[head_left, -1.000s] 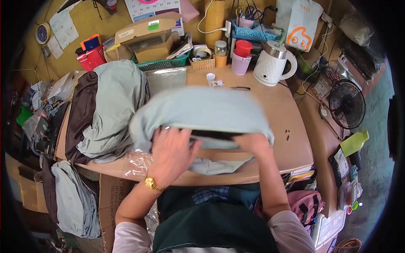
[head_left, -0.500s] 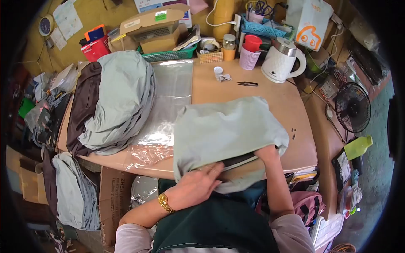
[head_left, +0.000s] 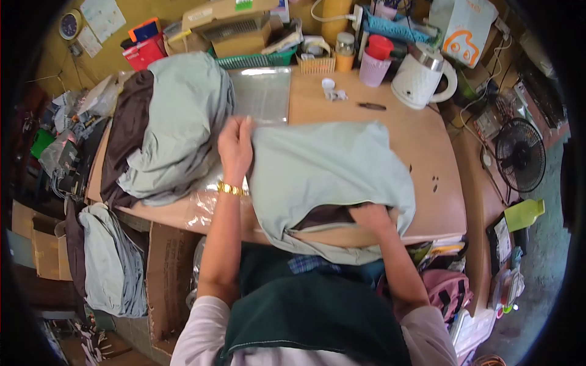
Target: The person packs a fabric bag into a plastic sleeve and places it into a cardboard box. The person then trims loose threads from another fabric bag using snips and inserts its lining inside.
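Observation:
A light grey cloth bag [head_left: 329,165] lies flat on the table, its slit-like opening facing me and showing a dark lining [head_left: 329,215]. My left hand [head_left: 237,143], with a gold watch at the wrist, is closed on the bag's far left corner; motion smears it a little. At the right end of the opening is my right hand [head_left: 371,218], its fingers curled on the cloth there, the tips partly hidden in the slit. The bag's near edge hangs slightly over the table edge.
Left of the bag is a pile of grey and dark brown cloth [head_left: 183,122], beside clear plastic sheets [head_left: 262,94]. Small snips [head_left: 371,106], a white kettle [head_left: 418,76] and a pink cup [head_left: 373,70] stand or lie farther back. A fan [head_left: 520,155] is at right.
My left hand has gone from the bag's near opening up to its far left corner. My right hand has shifted slightly left in the opening, which now gapes wider. The view has tilted.

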`<state>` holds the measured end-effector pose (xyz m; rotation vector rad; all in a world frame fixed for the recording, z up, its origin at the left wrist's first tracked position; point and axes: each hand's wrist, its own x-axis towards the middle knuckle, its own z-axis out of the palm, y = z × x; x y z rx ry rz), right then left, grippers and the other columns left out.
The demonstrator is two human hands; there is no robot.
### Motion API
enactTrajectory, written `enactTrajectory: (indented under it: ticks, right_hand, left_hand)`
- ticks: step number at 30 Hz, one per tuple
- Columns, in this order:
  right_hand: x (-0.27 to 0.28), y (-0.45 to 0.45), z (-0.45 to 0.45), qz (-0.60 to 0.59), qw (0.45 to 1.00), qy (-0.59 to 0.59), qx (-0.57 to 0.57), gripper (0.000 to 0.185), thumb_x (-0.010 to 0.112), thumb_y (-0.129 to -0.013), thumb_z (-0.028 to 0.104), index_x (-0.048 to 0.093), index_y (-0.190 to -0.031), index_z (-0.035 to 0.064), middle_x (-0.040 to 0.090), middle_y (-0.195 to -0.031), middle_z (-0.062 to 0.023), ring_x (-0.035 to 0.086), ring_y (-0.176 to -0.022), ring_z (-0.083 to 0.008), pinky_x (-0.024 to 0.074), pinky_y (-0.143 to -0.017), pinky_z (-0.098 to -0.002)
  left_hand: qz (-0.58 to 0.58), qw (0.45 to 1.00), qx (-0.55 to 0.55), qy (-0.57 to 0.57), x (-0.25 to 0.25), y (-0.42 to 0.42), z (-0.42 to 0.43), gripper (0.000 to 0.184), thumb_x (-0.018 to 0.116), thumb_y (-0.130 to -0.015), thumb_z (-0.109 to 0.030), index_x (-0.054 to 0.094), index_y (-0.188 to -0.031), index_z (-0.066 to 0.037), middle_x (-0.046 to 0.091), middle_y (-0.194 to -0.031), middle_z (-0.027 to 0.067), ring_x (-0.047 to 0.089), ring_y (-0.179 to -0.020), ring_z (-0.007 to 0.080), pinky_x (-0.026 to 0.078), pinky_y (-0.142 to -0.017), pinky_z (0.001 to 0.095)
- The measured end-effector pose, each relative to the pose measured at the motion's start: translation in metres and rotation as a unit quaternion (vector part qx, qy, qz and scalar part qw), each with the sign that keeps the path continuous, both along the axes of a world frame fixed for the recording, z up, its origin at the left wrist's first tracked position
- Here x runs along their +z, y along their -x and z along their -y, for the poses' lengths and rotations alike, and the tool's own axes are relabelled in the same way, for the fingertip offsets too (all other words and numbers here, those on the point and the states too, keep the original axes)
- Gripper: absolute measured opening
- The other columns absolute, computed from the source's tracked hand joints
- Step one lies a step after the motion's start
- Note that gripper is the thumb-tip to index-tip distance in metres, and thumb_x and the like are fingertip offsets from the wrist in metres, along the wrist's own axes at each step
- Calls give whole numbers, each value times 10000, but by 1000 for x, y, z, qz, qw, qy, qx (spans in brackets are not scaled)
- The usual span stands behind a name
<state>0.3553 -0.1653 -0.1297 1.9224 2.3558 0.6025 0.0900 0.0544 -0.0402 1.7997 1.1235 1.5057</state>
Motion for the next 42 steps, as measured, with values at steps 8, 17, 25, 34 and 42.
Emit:
enactTrajectory:
  ticks: [8, 17, 25, 34, 42]
  right_hand:
    - [80, 24, -4, -282, 958, -47, -34, 439, 547, -881, 302, 602, -1236, 50, 598, -1237, -190, 515, -1198, -391, 382, -1039, -469]
    - [53, 73, 34, -153, 983, 92, 39, 577, 586, -874, 372, 543, -1270, -46, 533, -1306, -217, 481, -1259, -332, 354, -1062, -433]
    - [51, 84, 43, -299, 938, 176, -21, 795, 645, -841, 450, 360, -1423, -10, 359, -1474, -176, 240, -1415, -331, 141, -1117, -615]
    - [63, 84, 36, -305, 930, 203, -18, 910, 756, -756, 373, 278, -1486, 114, 291, -1527, -90, 219, -1429, -308, 239, -1066, -626]
    - [74, 24, 25, -451, 853, 258, 37, 640, 738, -783, 354, 530, -1288, 20, 556, -1285, -135, 494, -1210, -313, 412, -974, -453]
  left_hand:
    - [-309, 870, -383, 35, 26, -29, 163, 297, 599, -873, -126, 568, -1136, 8, 592, -1026, 203, 580, -951, 378, 471, -833, 451]
    - [-452, 845, -277, -74, -21, -26, 152, 462, 481, -795, 20, 496, -1253, 82, 579, -1157, 243, 558, -1080, 376, 452, -879, 496]
    - [-461, 859, -209, -74, -35, -87, 143, 278, 556, -733, -87, 673, -960, 24, 672, -937, 217, 630, -917, 381, 466, -846, 471]
    - [-325, 899, -295, 12, -54, -125, 101, 373, 562, -823, -162, 606, -1142, 26, 623, -1106, 237, 595, -993, 390, 460, -889, 471]
    - [-474, 796, -376, -33, -16, -92, 121, 401, 559, -861, -182, 575, -1205, 23, 586, -1210, 209, 573, -1078, 359, 475, -897, 434]
